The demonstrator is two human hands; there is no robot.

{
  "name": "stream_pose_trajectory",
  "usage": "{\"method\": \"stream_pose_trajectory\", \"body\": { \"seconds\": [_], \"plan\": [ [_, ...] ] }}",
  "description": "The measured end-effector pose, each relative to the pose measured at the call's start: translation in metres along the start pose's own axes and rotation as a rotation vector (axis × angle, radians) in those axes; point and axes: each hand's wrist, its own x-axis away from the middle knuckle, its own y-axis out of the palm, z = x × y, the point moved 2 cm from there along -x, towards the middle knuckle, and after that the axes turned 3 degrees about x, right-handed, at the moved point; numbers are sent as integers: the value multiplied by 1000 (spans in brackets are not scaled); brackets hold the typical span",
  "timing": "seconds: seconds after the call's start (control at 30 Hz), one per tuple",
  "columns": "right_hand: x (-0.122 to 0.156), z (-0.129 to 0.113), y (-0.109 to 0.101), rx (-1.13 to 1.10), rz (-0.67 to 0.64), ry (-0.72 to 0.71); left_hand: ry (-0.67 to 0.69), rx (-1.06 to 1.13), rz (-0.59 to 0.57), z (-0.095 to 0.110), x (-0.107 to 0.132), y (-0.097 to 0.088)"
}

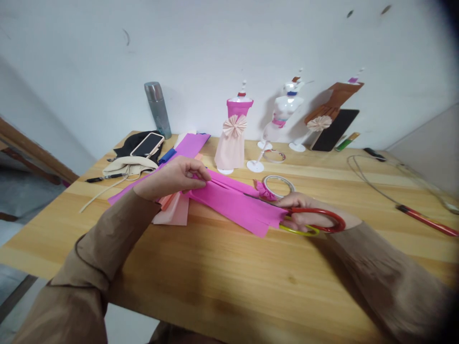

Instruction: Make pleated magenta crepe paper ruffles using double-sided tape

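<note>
The left hand (175, 177), at ten o'clock, has its grip closed on the pink paper (233, 200), seemingly keeping it taut over the tabletop (229, 267). At three o'clock the right hand (304, 216) grips the scissors (340, 222) through their handles, with the blades at the paper's slit edge. A tape roll (278, 184) lies just behind.

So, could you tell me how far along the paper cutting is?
Slits already show at the right end of the magenta crepe paper strip. The right hand works red-and-yellow-handled scissors into it; the left hand pins it down. The stretch towards that hand looks uncut.
</note>
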Motion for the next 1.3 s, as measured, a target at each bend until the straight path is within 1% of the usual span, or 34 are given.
{"method": "stream_pose_trajectory", "body": {
  "seconds": [0.17,0.27,0.37,0.47,0.53,0.67,0.83,1.03,1.3],
  "plan": [
    [2,4,-1,-25,-4,23,24,-47,37,1,0,2],
    [1,2,-1,0,-3,14,64,-72,43,0,0,4],
    [-1,-3,1,-33,-16,3,109,-121,77,-1,-1,7],
    [-3,-8,3,-37,-8,-7,88,-150,101,1,0,11],
    [-2,-9,3,-24,-3,-6,73,-162,89,4,2,15],
    [-1,-7,2,-7,-1,4,100,-224,84,8,3,20],
    [0,-6,1,26,2,29,223,-232,94,4,2,24],
    [1,-12,2,1,8,21,348,-264,113,3,1,28],
    [8,-20,2,125,36,76,468,-332,171,9,4,29]
  ]
}}
